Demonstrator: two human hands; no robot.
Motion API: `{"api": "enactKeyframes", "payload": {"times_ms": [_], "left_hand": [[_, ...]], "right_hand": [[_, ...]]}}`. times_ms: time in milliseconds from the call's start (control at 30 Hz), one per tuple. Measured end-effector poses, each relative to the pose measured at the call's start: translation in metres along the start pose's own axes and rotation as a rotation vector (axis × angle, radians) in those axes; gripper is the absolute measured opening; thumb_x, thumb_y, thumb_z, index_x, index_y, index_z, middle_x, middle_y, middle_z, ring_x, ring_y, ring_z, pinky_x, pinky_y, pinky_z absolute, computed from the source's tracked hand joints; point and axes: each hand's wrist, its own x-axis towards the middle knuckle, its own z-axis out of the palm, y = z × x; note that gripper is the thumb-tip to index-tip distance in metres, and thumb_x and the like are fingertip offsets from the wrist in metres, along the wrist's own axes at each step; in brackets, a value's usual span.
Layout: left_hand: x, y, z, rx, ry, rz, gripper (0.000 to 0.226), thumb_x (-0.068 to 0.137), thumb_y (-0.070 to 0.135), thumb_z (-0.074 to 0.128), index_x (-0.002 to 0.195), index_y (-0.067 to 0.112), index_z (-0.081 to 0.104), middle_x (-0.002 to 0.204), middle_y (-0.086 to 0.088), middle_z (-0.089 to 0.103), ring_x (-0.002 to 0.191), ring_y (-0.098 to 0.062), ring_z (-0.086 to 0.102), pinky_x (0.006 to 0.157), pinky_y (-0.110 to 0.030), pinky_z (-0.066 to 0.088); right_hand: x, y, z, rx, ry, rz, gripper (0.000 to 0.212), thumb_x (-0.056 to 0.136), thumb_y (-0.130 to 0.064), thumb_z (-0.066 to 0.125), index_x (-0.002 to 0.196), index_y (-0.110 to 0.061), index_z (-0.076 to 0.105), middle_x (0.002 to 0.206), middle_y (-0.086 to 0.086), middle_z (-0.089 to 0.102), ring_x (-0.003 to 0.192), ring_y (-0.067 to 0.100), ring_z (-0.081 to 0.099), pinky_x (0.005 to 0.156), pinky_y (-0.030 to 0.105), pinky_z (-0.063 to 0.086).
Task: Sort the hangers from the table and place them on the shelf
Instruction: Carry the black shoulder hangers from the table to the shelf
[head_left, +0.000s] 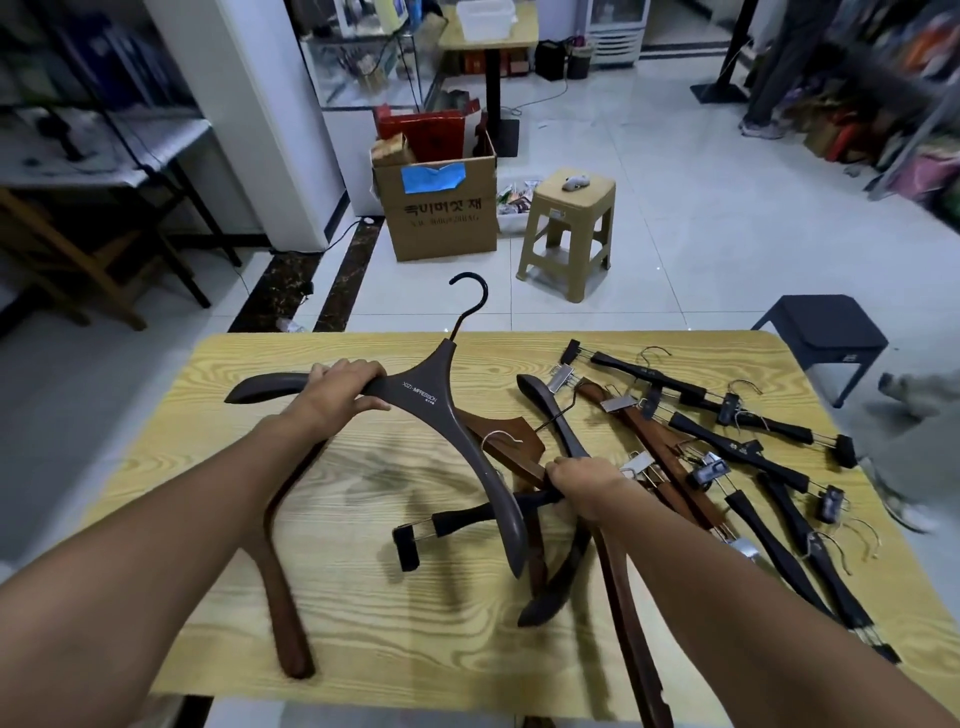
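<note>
We see the broad-shouldered grey-brown hanger with a black hook and white lettering (441, 410) raised off the yellow wood-grain table (363, 623), its shadow falling on the wood below. The hook reaches past the table's far edge, and one arm slants down over the other hangers. The left hand (343, 387) grips its other arm near the neck, fingers wrapped over the top.

The right hand (582, 483) is closed in the heap, its fingers curled around a dark brown curved wooden hanger (543, 408) where this crosses a reddish-brown one; we cannot tell whether it holds both.

A reddish-brown wooden hanger (275, 561) lies flat under the left forearm. On the right side of the table we see a tangle of black clip hangers with metal hooks (727, 441), overlapping one another.

Beyond the table stand a cardboard box with a blue label (441, 218), a beige plastic stool (571, 228) and a dark square stool (821, 332). A black-framed shelf with pale boards (171, 140) stands at far left, blurred.
</note>
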Motion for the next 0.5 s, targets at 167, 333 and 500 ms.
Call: {"api": "enactKeyframes", "payload": {"times_ms": [167, 333, 500], "left_hand": [[-0.011, -0.005, -0.016, 0.016, 0.018, -0.026, 0.034, 0.088, 0.038, 0.057, 0.115, 0.018, 0.052, 0.113, 0.004, 0.058, 0.108, -0.019, 0.045, 0.089, -0.034, 0.023], [-0.021, -0.017, -0.026, 0.012, 0.059, -0.036, 0.036, 0.088, 0.039, 0.057, 0.116, 0.019, 0.052, 0.11, 0.004, 0.058, 0.106, -0.018, 0.045, 0.091, -0.035, 0.024], [-0.029, -0.031, -0.032, -0.001, 0.084, -0.029, 0.034, 0.087, 0.041, 0.056, 0.113, 0.02, 0.052, 0.107, 0.007, 0.057, 0.102, -0.017, 0.044, 0.085, -0.033, 0.022]], "right_hand": [[0.003, -0.01, -0.02, 0.006, 0.044, -0.006, 0.044, 0.093, -0.027, 0.057, 0.129, -0.007, 0.044, 0.125, 0.011, 0.054, 0.113, 0.028, 0.055, 0.09, 0.038, 0.046], [0.007, -0.029, -0.033, -0.05, 0.086, 0.017, 0.049, 0.094, -0.026, 0.056, 0.133, -0.001, 0.039, 0.127, 0.015, 0.051, 0.114, 0.032, 0.055, 0.089, 0.038, 0.045], [0.018, -0.047, -0.041, -0.067, 0.155, 0.036, 0.056, 0.094, -0.028, 0.057, 0.136, 0.0, 0.033, 0.13, 0.016, 0.047, 0.113, 0.032, 0.056, 0.082, 0.036, 0.045]]}}
